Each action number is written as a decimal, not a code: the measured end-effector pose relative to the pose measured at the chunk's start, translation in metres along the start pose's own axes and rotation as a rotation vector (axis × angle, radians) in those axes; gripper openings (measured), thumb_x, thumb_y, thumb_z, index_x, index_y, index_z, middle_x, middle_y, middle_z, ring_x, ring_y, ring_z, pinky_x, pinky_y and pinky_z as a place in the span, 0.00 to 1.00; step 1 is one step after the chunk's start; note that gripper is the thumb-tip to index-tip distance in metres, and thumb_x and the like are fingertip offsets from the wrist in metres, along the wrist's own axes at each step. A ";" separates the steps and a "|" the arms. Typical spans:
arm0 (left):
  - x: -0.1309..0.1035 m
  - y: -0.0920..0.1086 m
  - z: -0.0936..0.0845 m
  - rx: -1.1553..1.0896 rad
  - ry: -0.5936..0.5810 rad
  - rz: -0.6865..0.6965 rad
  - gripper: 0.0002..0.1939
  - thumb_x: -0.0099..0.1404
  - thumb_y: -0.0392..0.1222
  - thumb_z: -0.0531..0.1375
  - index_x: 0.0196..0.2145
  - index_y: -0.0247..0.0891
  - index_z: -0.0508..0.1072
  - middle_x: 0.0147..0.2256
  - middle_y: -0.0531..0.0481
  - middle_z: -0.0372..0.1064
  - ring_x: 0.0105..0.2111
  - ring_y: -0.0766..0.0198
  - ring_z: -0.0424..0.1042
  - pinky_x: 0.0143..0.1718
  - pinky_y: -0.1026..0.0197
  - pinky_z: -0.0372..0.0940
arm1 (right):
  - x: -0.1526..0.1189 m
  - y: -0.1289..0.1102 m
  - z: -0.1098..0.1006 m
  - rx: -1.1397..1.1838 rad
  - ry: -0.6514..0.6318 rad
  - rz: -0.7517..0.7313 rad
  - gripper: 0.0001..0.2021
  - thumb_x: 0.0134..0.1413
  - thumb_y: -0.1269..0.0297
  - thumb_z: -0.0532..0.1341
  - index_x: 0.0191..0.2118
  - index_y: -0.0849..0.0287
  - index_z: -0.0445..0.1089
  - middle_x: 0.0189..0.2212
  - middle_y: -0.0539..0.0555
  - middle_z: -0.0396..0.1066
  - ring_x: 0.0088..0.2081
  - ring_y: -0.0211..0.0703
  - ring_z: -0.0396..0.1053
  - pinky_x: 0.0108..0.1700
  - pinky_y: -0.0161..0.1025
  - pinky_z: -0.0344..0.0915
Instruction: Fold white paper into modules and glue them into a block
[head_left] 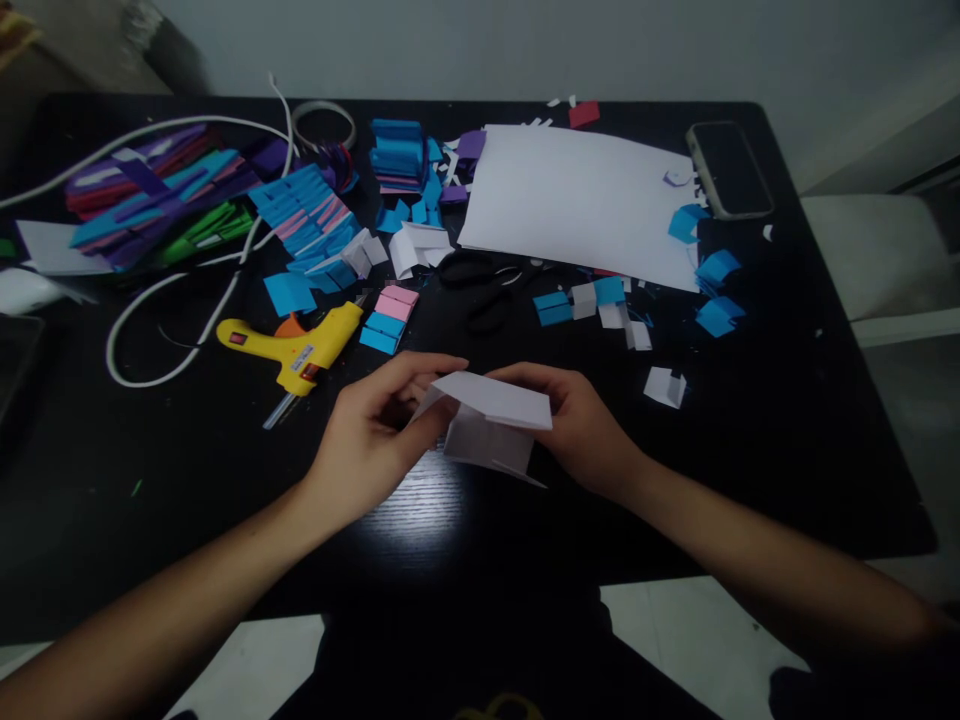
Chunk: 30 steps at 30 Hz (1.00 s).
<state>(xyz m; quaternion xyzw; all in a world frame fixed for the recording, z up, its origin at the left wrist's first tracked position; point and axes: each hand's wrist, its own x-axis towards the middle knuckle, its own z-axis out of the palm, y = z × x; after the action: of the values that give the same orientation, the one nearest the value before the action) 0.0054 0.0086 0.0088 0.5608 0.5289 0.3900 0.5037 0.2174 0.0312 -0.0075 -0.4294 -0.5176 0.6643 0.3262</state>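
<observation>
A folded piece of white paper (491,400) is held between both hands above the black table's front part. My left hand (375,425) grips its left end, thumb on the near side and fingers behind. At the right end, my right hand (581,420) pinches the same paper, its fingertips partly hidden behind it. Flaps of the paper stand apart and one points down to the right. Just beyond my left hand lie a pink and blue folded strip (388,318) and a yellow glue gun (300,348).
Large white sheets (581,200) lie at the back, with black scissors (487,290) before them. A phone (729,170) is at the back right. Bundled coloured strips (157,195) and a white cable (112,350) occupy the left. Small blue and white folded pieces are scattered around.
</observation>
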 end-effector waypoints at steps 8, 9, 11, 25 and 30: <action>0.000 0.000 0.001 0.007 -0.040 0.020 0.12 0.65 0.34 0.63 0.47 0.37 0.75 0.30 0.56 0.71 0.25 0.71 0.70 0.27 0.68 0.65 | -0.001 -0.003 0.002 -0.001 0.013 0.045 0.14 0.49 0.61 0.75 0.43 0.53 0.82 0.41 0.51 0.82 0.44 0.47 0.80 0.48 0.43 0.75; 0.000 0.001 0.001 0.010 -0.043 0.022 0.12 0.65 0.34 0.63 0.47 0.37 0.75 0.29 0.56 0.71 0.25 0.71 0.70 0.28 0.68 0.66 | -0.001 -0.003 0.002 0.006 0.019 0.055 0.14 0.49 0.61 0.75 0.43 0.54 0.82 0.41 0.52 0.82 0.44 0.47 0.80 0.48 0.43 0.74; 0.000 0.002 0.002 0.015 -0.048 0.028 0.12 0.65 0.34 0.63 0.46 0.37 0.74 0.28 0.57 0.70 0.26 0.70 0.70 0.29 0.68 0.66 | -0.002 -0.003 0.002 0.022 0.025 0.070 0.14 0.48 0.61 0.75 0.43 0.54 0.82 0.41 0.52 0.82 0.44 0.47 0.80 0.48 0.43 0.74; 0.000 0.002 0.001 0.032 -0.073 0.074 0.12 0.64 0.34 0.63 0.46 0.38 0.73 0.27 0.57 0.70 0.26 0.69 0.71 0.28 0.68 0.66 | -0.001 -0.003 0.002 0.080 0.001 0.058 0.15 0.47 0.65 0.75 0.43 0.54 0.82 0.41 0.52 0.82 0.44 0.46 0.79 0.47 0.42 0.74; -0.002 0.000 0.001 0.060 -0.089 0.102 0.13 0.66 0.33 0.62 0.48 0.39 0.72 0.31 0.56 0.71 0.29 0.69 0.73 0.30 0.68 0.67 | -0.002 -0.002 0.003 0.095 -0.047 0.004 0.17 0.49 0.65 0.74 0.47 0.52 0.80 0.46 0.52 0.82 0.47 0.46 0.79 0.50 0.43 0.74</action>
<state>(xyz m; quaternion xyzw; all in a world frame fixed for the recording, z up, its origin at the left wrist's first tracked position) 0.0058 0.0067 0.0089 0.6188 0.4880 0.3739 0.4891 0.2156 0.0293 -0.0050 -0.3989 -0.4919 0.6988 0.3325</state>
